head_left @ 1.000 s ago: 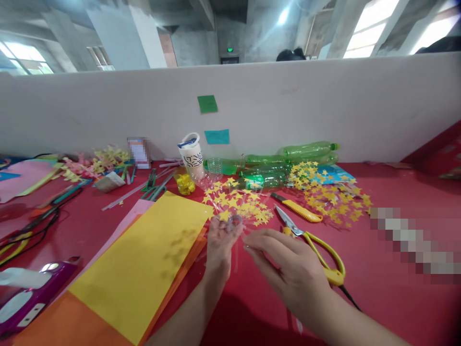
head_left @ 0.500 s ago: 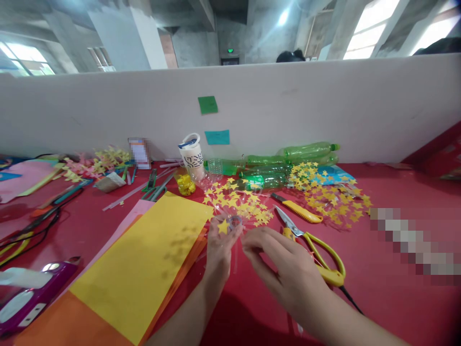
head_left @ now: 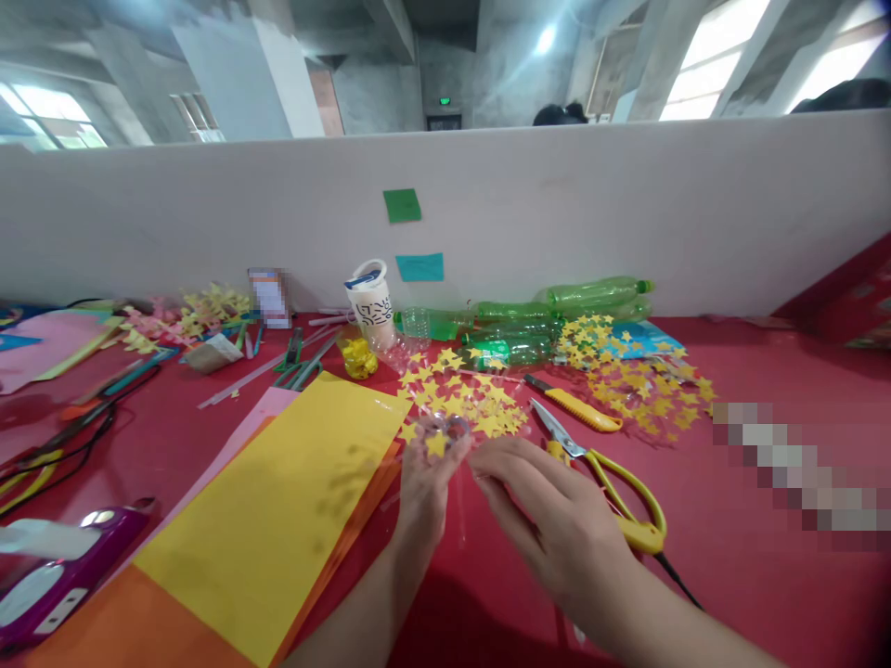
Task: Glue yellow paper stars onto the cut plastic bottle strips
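Note:
My left hand (head_left: pixel 426 487) is closed around the neck end of a clear plastic piece (head_left: pixel 458 429), whose strips spread away from me with yellow stars (head_left: pixel 487 404) on them. One larger star (head_left: pixel 435 443) sits near my left fingers. Just right of it, my right hand (head_left: pixel 539 501) has its fingers bent together; what they hold, if anything, is too small to make out. Yellow-handled scissors (head_left: pixel 637 501) lie partly behind my right hand. A second cluster of yellow stars (head_left: pixel 651 390) stands farther right.
A yellow cutter (head_left: pixel 583 409) lies beyond the scissors. Green bottles (head_left: pixel 515 341) and a white cup (head_left: pixel 372 311) stand or lie near the partition (head_left: pixel 278 204). Yellow paper (head_left: pixel 278 501) covers the left, beside a purple device (head_left: pixel 70 575).
The clear piece and its stars have turned slightly in my left hand. Both hands stay nearly in the same place.

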Motion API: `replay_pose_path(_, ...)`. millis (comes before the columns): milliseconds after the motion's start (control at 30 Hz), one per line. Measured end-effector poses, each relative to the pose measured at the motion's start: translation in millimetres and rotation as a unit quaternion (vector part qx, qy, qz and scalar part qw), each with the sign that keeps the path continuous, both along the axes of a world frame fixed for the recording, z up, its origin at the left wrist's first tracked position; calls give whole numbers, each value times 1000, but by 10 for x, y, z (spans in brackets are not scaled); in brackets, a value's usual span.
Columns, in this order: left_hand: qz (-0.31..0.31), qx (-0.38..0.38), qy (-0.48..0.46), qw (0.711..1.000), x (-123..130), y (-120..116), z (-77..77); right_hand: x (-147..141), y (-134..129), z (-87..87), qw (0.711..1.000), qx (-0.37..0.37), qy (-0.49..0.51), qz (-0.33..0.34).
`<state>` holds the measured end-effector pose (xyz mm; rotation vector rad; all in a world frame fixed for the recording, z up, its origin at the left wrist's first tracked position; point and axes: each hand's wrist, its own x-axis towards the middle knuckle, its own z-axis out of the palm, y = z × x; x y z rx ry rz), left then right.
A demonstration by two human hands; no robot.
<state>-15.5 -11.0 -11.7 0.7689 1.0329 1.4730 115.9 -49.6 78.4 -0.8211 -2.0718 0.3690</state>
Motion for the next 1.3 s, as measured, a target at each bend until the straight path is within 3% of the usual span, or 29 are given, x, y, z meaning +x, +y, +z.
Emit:
replay_pose_path(167,43,0,-27,999,-5,-16,52,8,-7,-22,1000,-13,-1,-6)
replay_pose_path(567,29,-1,-52,998,-7,9,15,41,-1,-22,998,-12,-57,-23)
replay_pose_path(867,33,8,-83,996,-16,16,97,234,-26,207,994,41,-18,-97)
replay_pose_path(967,43,18,-80,996,-23,32,106,283,-14,241,992,5,-26,-120)
replay_pose_path(1167,67,5,-67,995,-15,46,131,76,27,-2,990,-61,-108,-71)
replay_pose_path(1300,76,16,-71,994,11,6,196,1,58,-126,986,-66,-124,-92)
